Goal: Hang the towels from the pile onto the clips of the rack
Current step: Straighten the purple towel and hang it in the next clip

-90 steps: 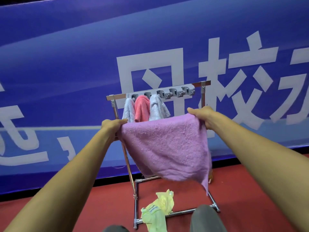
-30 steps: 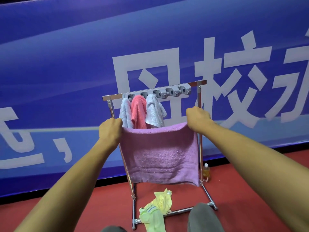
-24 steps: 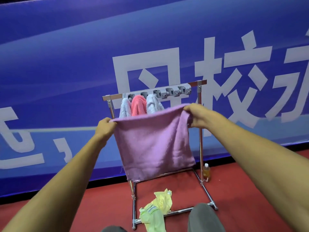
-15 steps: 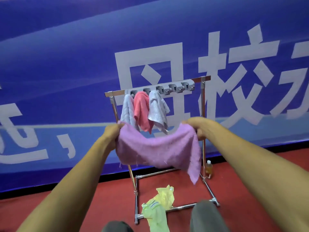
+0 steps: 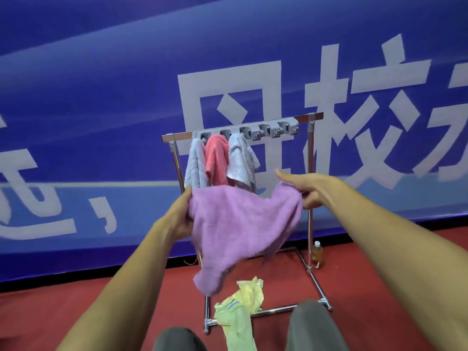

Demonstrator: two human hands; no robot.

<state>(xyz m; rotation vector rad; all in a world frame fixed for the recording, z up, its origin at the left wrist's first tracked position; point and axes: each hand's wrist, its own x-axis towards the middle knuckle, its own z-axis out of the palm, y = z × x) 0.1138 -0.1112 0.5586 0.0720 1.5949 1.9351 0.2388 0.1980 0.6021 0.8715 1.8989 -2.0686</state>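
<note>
— Three towels already hang on the rack point(image 5: 310, 153): a pale blue towel point(image 5: 195, 163), a coral pink towel point(image 5: 215, 158) and a grey-white towel point(image 5: 240, 160). They sit side by side under the left end of the grey clip strip point(image 5: 253, 130).

— And the purple towel point(image 5: 243, 224)?

— It is held up in the air in front of the rack. It is lower than the hung ones and well short of the clips. Its top edge sags between the two hands, and one long corner droops toward the red floor point(image 5: 379, 274).

— How is it held?

— The left hand point(image 5: 181, 216) grips the top left corner with the cloth bunched against it. Its fingertips are hidden behind the fabric. The right hand point(image 5: 311, 188) has its fingers curled round the top right corner, and its thumb sticks out straight to the left.

— Where is the pile?

— The yellow-green towels point(image 5: 240, 307) lie crumpled on the floor, draped over the rack's front base bar. They are between the person's knees point(image 5: 314, 325).

— Anything else nearby?

— A small bottle point(image 5: 317, 253) of amber liquid stands beside the foot of the right post. A blue banner point(image 5: 101, 97) with large white characters fills the background.
</note>
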